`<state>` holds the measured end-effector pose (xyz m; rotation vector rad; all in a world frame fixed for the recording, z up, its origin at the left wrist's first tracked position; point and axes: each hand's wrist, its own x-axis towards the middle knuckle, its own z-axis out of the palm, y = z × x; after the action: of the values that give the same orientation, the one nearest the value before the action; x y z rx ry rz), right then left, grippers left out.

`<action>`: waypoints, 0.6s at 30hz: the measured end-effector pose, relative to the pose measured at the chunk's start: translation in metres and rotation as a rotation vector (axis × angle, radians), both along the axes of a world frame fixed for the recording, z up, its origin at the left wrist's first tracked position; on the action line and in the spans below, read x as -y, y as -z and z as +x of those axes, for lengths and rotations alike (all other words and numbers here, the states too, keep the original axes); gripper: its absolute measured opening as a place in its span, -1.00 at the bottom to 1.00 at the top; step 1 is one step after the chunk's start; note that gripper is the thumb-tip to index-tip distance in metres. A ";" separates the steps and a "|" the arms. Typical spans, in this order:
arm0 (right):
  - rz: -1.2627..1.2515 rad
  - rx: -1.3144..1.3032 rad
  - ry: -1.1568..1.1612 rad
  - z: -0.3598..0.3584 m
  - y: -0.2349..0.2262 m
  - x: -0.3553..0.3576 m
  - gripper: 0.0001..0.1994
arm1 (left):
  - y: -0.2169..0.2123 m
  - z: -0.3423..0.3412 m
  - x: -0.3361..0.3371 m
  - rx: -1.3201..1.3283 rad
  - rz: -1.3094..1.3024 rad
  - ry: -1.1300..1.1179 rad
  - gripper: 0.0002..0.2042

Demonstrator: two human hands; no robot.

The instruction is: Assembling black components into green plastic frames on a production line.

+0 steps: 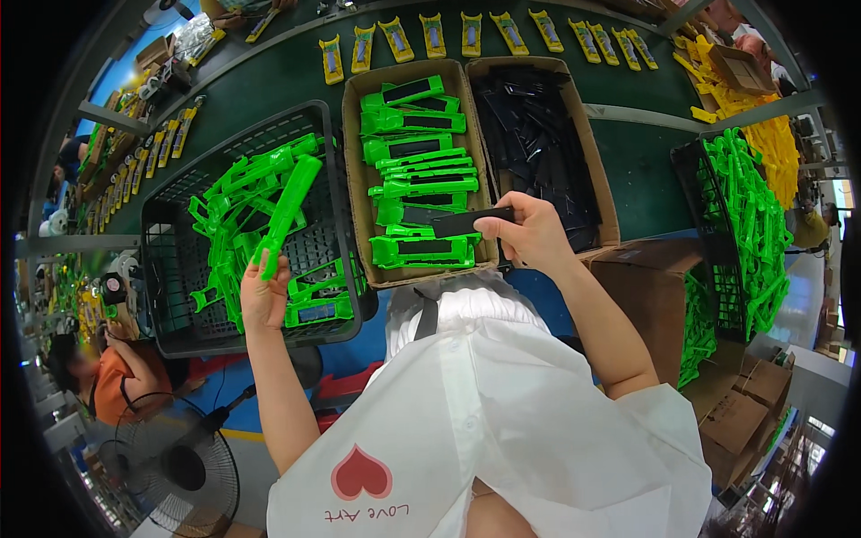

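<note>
Green and wide, the work surface [637, 170] has yellow pieces [471, 36] set out along its far edge. Two cardboard boxes sit on the near side: one box [430, 276] is full of green parts [421, 184], many with a dark panel, and the other box [603, 202] holds a heap of black strips [529, 125]. To the left is a black basket [170, 269] with more green parts in it.

The left hand [265, 296] grips a green piece [294, 202] by its low end, so it sticks up over the basket. The right hand [531, 235] pinches one black strip [453, 224] at its end, over the near part of the green box — the two are well apart. I can't tell if the green piece has a panel in it.

My guess is that this step is getting both parts ready to join. Next, the hands should come together, turn the green piece's open side up — and line up the strip.
</note>
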<state>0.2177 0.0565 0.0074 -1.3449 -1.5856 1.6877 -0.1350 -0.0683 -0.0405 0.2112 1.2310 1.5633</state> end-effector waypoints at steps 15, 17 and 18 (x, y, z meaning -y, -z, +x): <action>-0.068 0.070 -0.170 -0.016 -0.019 0.010 -0.85 | -0.041 0.117 -0.044 -0.220 -0.086 0.725 -0.85; -0.080 0.076 -0.146 -0.018 -0.017 0.012 -0.85 | -0.042 0.117 -0.044 -0.191 -0.074 0.716 -0.85; -0.046 0.126 -0.131 -0.020 -0.017 0.014 -0.84 | -0.042 0.118 -0.044 -0.163 -0.061 0.707 -0.86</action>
<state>0.1980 0.0429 0.0241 -1.4222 -1.7503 1.7560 -0.0169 -0.0238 0.0018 0.6662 1.1525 0.9053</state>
